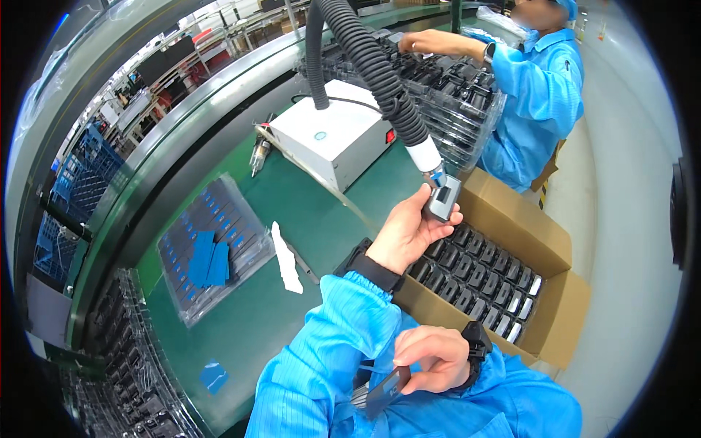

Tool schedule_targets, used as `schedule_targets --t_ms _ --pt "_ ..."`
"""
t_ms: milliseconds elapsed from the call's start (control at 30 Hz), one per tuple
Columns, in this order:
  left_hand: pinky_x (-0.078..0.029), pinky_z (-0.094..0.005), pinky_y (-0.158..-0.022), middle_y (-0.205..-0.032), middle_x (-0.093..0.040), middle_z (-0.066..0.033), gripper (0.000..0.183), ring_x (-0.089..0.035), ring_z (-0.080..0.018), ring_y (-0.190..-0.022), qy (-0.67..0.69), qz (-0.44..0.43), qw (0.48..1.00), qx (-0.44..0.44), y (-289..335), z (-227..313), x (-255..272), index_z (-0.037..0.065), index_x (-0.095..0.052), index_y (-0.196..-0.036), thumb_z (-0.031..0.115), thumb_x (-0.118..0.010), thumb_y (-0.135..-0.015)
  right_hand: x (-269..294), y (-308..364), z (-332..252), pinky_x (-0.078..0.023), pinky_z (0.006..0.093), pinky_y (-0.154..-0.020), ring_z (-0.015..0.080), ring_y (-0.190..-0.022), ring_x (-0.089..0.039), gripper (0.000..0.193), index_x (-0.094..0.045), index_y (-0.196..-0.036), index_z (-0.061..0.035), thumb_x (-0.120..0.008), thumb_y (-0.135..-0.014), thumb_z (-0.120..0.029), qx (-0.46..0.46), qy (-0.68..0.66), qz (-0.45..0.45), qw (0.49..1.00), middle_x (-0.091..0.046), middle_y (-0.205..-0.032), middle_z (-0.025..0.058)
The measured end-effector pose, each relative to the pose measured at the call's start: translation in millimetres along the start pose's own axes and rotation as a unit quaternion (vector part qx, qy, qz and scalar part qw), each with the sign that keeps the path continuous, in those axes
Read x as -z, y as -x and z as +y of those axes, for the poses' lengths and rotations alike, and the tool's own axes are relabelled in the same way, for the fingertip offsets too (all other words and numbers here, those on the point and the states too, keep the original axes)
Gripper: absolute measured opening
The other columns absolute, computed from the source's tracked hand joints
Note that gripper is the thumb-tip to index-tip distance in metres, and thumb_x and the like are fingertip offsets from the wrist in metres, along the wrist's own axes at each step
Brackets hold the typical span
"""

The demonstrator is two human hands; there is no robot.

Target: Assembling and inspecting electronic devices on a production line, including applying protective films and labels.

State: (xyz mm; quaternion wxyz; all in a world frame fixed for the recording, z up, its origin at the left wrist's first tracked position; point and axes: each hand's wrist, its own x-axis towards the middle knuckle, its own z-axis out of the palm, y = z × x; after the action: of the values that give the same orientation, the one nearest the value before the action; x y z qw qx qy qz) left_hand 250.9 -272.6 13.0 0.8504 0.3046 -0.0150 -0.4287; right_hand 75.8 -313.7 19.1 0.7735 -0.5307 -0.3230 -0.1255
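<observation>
Two grips, well apart: case in left hand, strip in right hand.
Box at 4 o'clock, tray at 9; hose at 12, partly hiding machine.

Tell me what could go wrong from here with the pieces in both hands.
1. The left grip holds a gray case right by the hose nozzle; a small slip might knock or scratch it.
2. If dropped, the case could fall into the nearby open carton and mark the parts packed there.
3. The right grip pinches a thin dark piece near one end, so it may slip loose.
</observation>
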Motion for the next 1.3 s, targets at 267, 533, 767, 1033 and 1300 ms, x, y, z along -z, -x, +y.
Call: schedule_targets --t_ms 267,533,767,1033,1300 --pt "-0.05 -0.0312 -0.059 -0.087 -0.062 -0.0139 0.035 -0.063 -0.0247 -0.073 -0.022 0.026 0.999 0.013 -7 -9 -9 0.004 -0.048 -0.11 0.033 -0.034 -0.096 6 15 6 -0.046 0.0278 -0.053 0.0202 -0.06 -0.058 0.034 -0.062 -0.087 0.0071 -0.081 -0.063 -0.009 -0.004 -0.019 0.067 0.998 -0.06 -0.078 0.0138" --pt "-0.05 -0.0334 -0.057 -0.078 -0.06 -0.0112 0.031 -0.061 -0.0235 -0.067 -0.016 -0.02 1.0 0.011 -5 -20 -8 0.004 -0.051 -0.098 0.03 -0.035 -0.094 -2 17 7 -0.043 0.0271 -0.051 0.0166 -0.054 -0.056 0.039 -0.056 -0.097 0.0003 -0.073 -0.075 -0.027 0.024 0.021 0.078 0.996 -0.056 -0.077 0.009" --pt "-0.049 -0.0342 -0.069 -0.096 -0.058 -0.0113 0.025 -0.06 -0.0218 -0.079 -0.009 -0.031 0.997 -0.064 140 -29 -12 0.001 -0.048 -0.105 0.022 -0.044 -0.091 7 13 11 -0.044 0.0274 -0.053 0.0168 -0.056 -0.059 0.04 -0.054 -0.101 -0.0013 -0.074 -0.075 -0.024 0.136 -0.06 -0.012 0.989 -0.059 -0.081 0.0101" --pt "-0.05 -0.0276 -0.059 -0.098 -0.059 -0.0196 0.052 -0.061 -0.0203 -0.072 -0.032 0.29 0.922 -0.256 324 -45 49 -0.006 -0.037 -0.128 0.033 -0.042 -0.094 -42 -3 33 -0.04 0.0262 -0.051 0.0146 -0.054 -0.053 0.039 -0.056 -0.099 0.0034 -0.074 -0.074 -0.02 -0.016 -0.079 0.038 0.996 -0.054 -0.073 0.0069" --pt "-0.04 -0.0254 -0.046 -0.078 -0.06 -0.0117 0.039 -0.054 -0.0161 -0.055 -0.001 0.39 0.872 -0.295 374 -63 64 -0.002 -0.052 -0.113 0.03 -0.04 -0.095 -76 -9 58 -0.04 0.0229 -0.057 0.0118 -0.063 -0.051 0.037 -0.055 -0.099 0.0034 -0.071 -0.076 -0.021 -0.126 0.013 -0.015 0.992 -0.051 -0.08 0.006"
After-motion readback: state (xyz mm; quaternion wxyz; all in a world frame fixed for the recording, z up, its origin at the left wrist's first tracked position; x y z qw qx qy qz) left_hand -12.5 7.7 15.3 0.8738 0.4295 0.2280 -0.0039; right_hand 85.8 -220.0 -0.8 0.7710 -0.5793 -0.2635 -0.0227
